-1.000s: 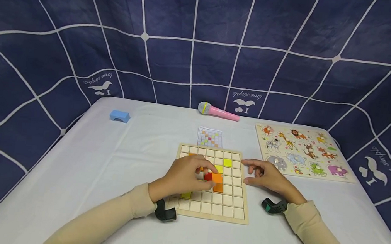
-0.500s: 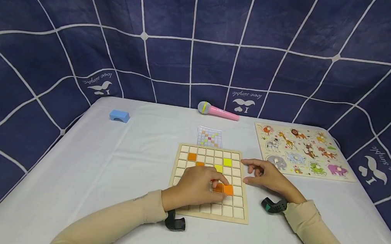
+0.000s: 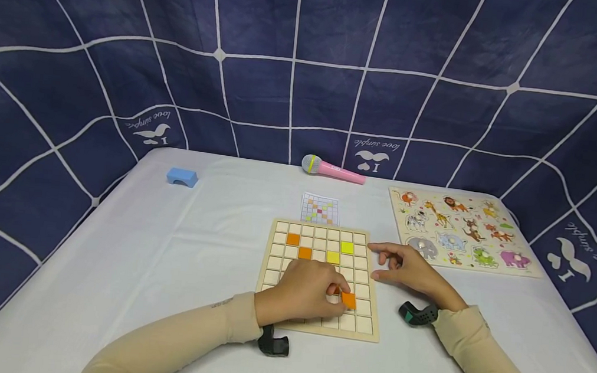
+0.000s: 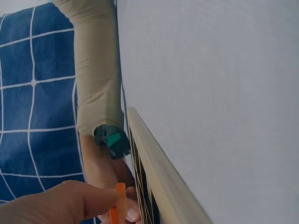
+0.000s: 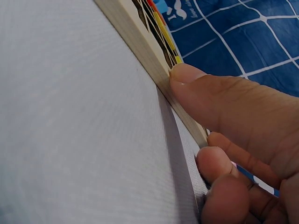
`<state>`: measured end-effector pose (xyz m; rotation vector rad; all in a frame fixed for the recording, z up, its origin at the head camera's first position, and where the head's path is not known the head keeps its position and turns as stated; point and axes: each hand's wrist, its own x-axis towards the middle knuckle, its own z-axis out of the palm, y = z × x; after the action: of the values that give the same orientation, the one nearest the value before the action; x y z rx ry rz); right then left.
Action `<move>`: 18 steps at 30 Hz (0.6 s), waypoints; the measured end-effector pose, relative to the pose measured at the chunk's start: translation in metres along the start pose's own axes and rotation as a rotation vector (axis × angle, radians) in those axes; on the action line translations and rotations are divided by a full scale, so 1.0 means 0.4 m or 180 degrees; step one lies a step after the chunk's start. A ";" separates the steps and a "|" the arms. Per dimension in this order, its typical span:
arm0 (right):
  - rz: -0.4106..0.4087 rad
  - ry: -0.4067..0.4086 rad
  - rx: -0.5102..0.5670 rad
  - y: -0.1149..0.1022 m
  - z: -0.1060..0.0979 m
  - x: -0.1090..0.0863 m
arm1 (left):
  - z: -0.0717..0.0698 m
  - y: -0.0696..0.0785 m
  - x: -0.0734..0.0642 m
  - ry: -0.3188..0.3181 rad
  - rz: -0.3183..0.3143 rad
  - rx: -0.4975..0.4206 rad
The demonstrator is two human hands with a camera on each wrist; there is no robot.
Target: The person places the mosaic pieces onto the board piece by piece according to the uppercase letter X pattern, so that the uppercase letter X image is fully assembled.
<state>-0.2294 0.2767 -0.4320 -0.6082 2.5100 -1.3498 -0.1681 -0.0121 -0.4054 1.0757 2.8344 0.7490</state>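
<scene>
Between thumb and index finger, my left hand pinches an orange square tile over the lower right part of a wooden grid board. The left wrist view shows the tile tilted on edge beside the board. Other tiles lie in the grid: orange at upper left, yellow and yellow-green at upper right. The left hand hides the board's middle and lower left. At the board's right edge, my right hand rests its thumb and index fingertip against the rim, other fingers loosely bent.
A printed pattern card lies just behind the board. Farther back is a pink toy microphone. An animal puzzle board lies at the right, and a blue arched block at the back left of the white-covered table.
My left hand has moved right and toward the near side of the board, carrying the orange tile. The upper tiles have come into view. My right hand has stayed in place.
</scene>
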 end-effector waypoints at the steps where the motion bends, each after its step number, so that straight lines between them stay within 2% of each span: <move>1: -0.0001 -0.0001 0.0006 0.000 0.000 0.000 | 0.002 -0.001 0.001 -0.0020 -0.0003 0.0016; 18: -0.0026 -0.0025 -0.0007 0.001 -0.001 0.004 | 0.003 0.002 0.010 -0.0264 0.0006 0.0187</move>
<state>-0.2308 0.2764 -0.4320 -0.6237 2.5060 -1.3451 -0.1703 -0.0084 -0.4056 1.0900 2.8025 0.6098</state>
